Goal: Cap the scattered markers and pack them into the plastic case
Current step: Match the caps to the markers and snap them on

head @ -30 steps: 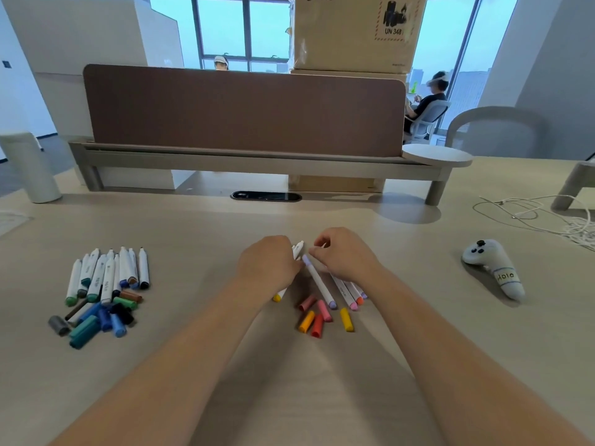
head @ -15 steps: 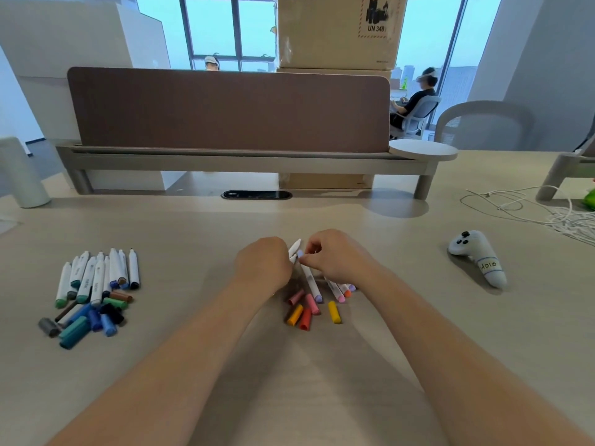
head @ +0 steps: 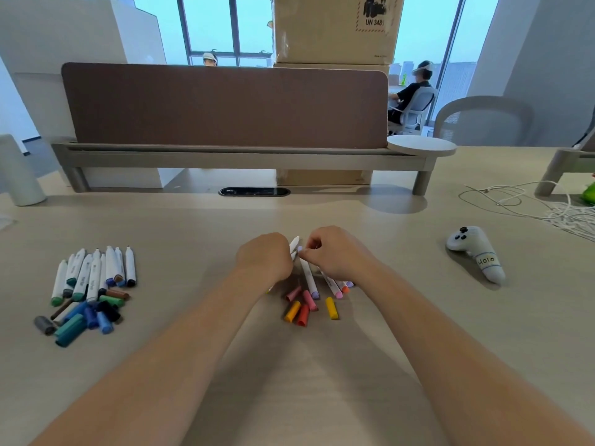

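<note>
Desk (head: pixel 180 226) fills the lower frame; brown panel (head: pixel 225 104) across the upper half, controller (head: pixel 475 252) at right. No plastic case in view, so we judge packing has not begun. Left of frame: a pile of markers (head: pixel 93 275), white barrels side by side, with blue, green and black caps (head: pixel 83 317) loose just below them. Centre of frame: a smaller fan of markers with pink, orange and lilac ends, partly under the right hand (head: pixel 338 252), and warm-coloured caps (head: pixel 302 309) scattered just beneath. Handling estimate: barrels light, stiff, smooth plastic, round enough to roll; caps are small and hollow and likely press-fit, so take the barrel at mid-length with one hand and the cap by its closed end with the other, and push along the axis. Left hand (head: pixel 265 257): fingers curled into a fist around a white marker (head: pixel 294 244), of which only the pale tip shows above the knuckles. Right hand: thumb and forefinger closed in a narrow pinch on the top end of a lilac marker (head: pixel 309 280), whose lower end lies among the loose caps; remaining fingers loosely curled. The two hands are nearly touching. Whether a cap sits inside that pinch we cannot tell; the spot is too small.
</note>
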### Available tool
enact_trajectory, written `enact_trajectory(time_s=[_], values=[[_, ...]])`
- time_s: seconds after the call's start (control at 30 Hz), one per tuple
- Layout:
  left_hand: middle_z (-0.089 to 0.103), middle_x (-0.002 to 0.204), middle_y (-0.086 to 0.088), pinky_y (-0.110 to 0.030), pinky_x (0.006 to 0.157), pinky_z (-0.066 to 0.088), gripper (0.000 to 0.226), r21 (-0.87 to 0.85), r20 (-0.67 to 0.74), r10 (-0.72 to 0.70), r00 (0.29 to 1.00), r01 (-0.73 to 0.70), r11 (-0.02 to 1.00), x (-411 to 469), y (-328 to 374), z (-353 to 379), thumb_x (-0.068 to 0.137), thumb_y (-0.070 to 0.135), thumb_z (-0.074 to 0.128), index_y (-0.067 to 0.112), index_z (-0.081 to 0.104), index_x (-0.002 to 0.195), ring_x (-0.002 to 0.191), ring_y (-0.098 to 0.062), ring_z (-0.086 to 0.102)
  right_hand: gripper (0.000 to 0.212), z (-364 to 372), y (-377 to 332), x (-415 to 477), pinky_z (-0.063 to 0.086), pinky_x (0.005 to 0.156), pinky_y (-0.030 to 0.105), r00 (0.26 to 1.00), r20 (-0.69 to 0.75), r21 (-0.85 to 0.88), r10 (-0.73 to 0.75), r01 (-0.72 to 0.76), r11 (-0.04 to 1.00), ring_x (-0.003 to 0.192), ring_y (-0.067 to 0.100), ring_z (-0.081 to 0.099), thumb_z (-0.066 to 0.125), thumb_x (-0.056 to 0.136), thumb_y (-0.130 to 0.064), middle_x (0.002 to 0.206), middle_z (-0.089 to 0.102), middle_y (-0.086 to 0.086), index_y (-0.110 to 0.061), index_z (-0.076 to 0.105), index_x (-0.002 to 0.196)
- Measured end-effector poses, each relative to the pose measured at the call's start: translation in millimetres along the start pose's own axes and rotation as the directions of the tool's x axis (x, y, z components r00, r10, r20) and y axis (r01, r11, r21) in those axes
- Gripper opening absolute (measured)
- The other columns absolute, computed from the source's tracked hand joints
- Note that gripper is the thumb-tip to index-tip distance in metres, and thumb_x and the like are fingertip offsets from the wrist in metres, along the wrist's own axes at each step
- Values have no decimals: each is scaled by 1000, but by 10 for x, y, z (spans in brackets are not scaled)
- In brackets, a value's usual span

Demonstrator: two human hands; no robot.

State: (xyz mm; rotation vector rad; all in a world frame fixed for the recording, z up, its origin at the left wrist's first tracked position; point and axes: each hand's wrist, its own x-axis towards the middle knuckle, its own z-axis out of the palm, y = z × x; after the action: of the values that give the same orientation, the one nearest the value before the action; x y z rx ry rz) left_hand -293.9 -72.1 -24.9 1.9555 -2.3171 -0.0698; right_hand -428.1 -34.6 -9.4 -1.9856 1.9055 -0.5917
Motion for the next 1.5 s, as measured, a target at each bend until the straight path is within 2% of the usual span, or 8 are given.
enact_trajectory(time_s=[0.33,0.53,0.67,0.77,0.9,1.1,1.23,1.5], values=[[63,88,-3,-33,70,51,25,-231,-66,-90,994,73,970,-71,-155,-68,98,37,52,13,59,92,81,-23,63,21,-58,-103,-162,47,63,31,988,151,-101,34,-19,995,65,19,58,69,89,-30,79,69,12,-12,69,77],[69,69,-11,-25,52,40,31,-664,79,-75,994,109,740,-321,-327,-273,97,21,50,0,67,82,54,-21,57,17,-67,-223,-268,60,67,39,957,275,-230,94,-30,973,70,28,72,78,76,-29,73,71,9,-13,72,74],[75,76,-13,-25,47,39,19,-812,216,-39,976,202,547,-470,-421,-366,98,11,47,-1,61,101,50,-20,57,45,-59,-363,-379,49,66,32,959,255,-451,120,8,893,82,23,58,72,80,-26,80,58,3,-10,64,121],[76,82,-15,-25,49,41,18,-877,262,6,965,235,419,-523,-510,-365,98,9,47,-3,59,103,56,-22,61,76,-36,-430,-413,43,73,30,941,299,-550,161,32,834,96,21,53,62,88,-23,124,58,8,-12,27,154],[75,87,-17,-27,55,45,18,-912,240,37,970,213,351,-550,-600,-352,95,6,52,-5,65,99,60,-19,61,81,-29,-471,-423,45,77,30,944,284,-557,167,21,830,101,22,56,61,92,-32,118,56,3,-13,16,156],[74,87,-18,-27,54,44,14,-924,178,105,979,129,359,-551,-671,-334,98,10,55,0,64,103,54,-17,58,27,-226,-382,-340,44,53,23,984,96,-187,150,-130,974,52,16,54,59,93,-27,66,62,6,-7,64,75],[74,84,-16,-28,53,43,13,-901,162,107,981,103,421,-516,-669,-309,98,14,56,7,67,102,52,-16,54,17,-309,-283,-242,49,47,17,996,28,298,86,-90,950,53,14,66,56,98,-11,80,74,15,4,62,91],[67,64,2,-18,48,40,13,-878,88,111,990,24,479,-437,-669,-174,97,17,59,11,72,98,49,-11,45,16,-105,-82,7,50,62,27,940,-265,680,217,22,733,61,12,52,61,97,-20,71,62,6,-16,74,88]])
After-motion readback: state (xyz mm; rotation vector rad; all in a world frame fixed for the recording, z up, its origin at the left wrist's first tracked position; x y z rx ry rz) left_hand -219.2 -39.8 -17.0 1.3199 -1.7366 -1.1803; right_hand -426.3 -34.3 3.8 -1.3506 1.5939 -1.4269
